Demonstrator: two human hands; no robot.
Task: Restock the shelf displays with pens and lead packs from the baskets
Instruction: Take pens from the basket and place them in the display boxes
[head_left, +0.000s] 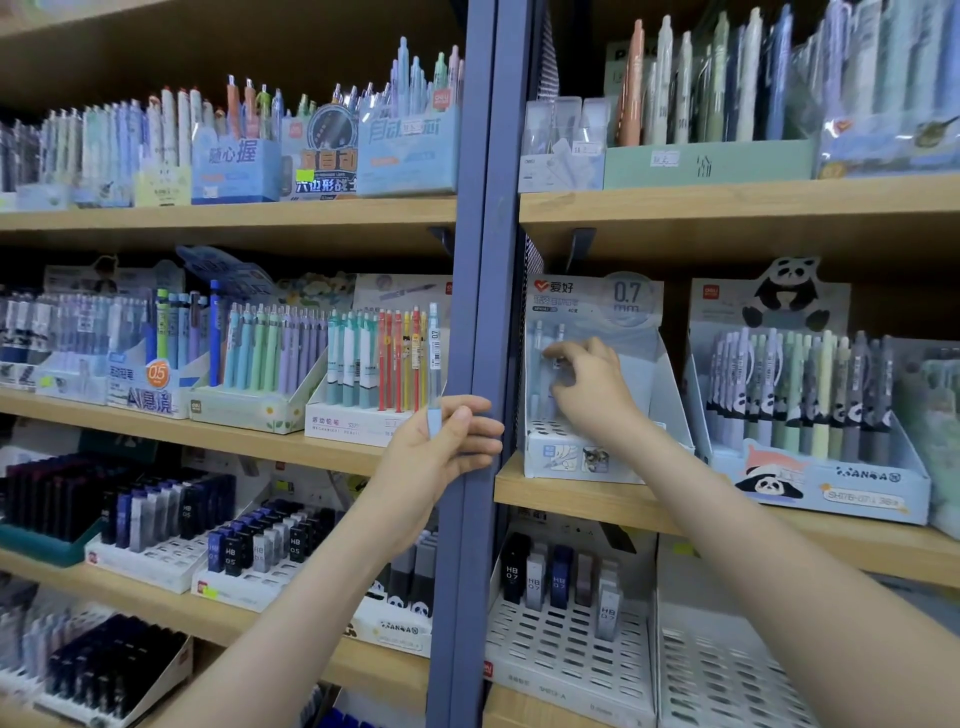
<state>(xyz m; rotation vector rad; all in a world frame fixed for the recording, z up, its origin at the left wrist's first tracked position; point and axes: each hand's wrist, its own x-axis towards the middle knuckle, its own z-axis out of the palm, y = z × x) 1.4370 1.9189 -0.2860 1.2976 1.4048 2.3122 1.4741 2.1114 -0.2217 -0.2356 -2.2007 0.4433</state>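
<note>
My left hand (447, 441) is shut on a pale blue mechanical pencil (434, 358), held upright in front of the blue shelf post. My right hand (584, 387) reaches into the light blue 0.7 mm display box (571, 457) on the middle right shelf. Its fingers pinch a clear pencil (558, 343) standing in the box beside one other clear pencil (538, 348). Most holes in that box show bare. No baskets are in view.
A blue upright post (478, 312) splits the wooden shelves. A panda pencil display (810, 467) sits right of the 0.7 box. Pencil displays (363, 415) fill the left shelf. Lead pack trays (566, 649) stand below, with a slotted tray (727, 675) at lower right.
</note>
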